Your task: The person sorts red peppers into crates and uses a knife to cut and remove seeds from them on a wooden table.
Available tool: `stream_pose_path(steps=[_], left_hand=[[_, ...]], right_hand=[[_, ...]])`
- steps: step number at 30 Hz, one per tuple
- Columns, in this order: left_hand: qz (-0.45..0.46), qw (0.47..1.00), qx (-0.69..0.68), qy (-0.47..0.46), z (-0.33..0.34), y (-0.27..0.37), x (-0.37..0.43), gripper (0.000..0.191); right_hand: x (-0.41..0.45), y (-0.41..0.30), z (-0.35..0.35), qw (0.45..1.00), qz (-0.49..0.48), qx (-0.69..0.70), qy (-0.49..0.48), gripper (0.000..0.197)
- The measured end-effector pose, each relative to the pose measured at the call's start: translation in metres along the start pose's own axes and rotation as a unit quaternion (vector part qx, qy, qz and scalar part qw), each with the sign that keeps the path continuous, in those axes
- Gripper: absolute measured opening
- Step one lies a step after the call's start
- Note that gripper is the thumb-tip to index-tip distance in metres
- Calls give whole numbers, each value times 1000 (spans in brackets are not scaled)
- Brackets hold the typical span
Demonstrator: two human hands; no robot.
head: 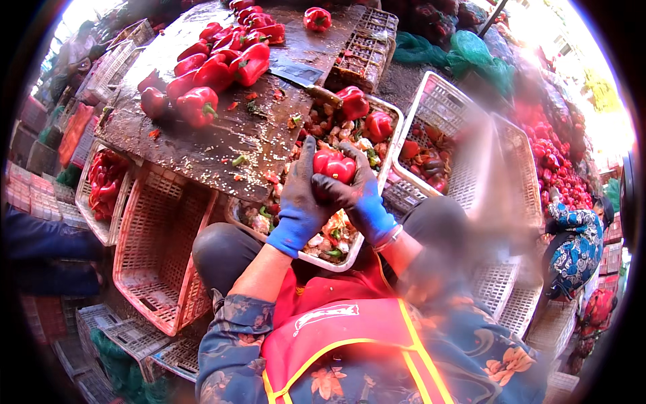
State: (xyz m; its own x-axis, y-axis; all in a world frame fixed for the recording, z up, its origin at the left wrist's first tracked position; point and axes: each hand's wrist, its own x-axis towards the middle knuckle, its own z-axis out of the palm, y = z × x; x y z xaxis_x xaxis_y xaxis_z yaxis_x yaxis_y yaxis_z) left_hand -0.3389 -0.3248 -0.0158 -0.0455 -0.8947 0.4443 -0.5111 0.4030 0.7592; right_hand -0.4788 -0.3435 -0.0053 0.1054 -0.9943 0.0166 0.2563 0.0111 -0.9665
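Observation:
Both my hands, in blue gloves with dark coated palms, hold one red bell pepper (334, 166) above a white crate (348, 262) of pepper cores and scraps. My left hand (303, 187) grips its left side; my right hand (353, 189) wraps its right side and front. Beyond them, a cleaver (298, 71) with a wooden handle lies at the edge of a dark board (202, 151) strewn with seeds. Several red peppers (199, 106) are piled on this board. Two more whole peppers (378, 126) lie on the scraps at the crate's far end.
At left stand a reddish plastic crate (151, 252) and a crate of red pepper pieces (106, 187). White crates (429, 81) stand at right, one holding scraps. Green netting (474, 55) lies beyond. A person in a patterned blue top (575, 247) bends beside a large pepper heap.

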Motion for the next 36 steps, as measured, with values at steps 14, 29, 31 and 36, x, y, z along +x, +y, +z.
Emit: stream_pose_path(steps=[14,29,31,36], left_hand=[[-313,659,-682,43,-2,-38,-1,37],[-210,961,-175,48,-16,-22,-20,63],[-28,994,-91,55,-27,-8,-9,68],[112,985,82,-103,-27,21,-13,76]], right_hand=[[11,7,-25,901,161,402,-19,43],[29,-12,-19,853,147,492,-88,50],[17,-17,-16,876,149,454,-69,45],[-8,-9,-8,944,172,276,-49,34]])
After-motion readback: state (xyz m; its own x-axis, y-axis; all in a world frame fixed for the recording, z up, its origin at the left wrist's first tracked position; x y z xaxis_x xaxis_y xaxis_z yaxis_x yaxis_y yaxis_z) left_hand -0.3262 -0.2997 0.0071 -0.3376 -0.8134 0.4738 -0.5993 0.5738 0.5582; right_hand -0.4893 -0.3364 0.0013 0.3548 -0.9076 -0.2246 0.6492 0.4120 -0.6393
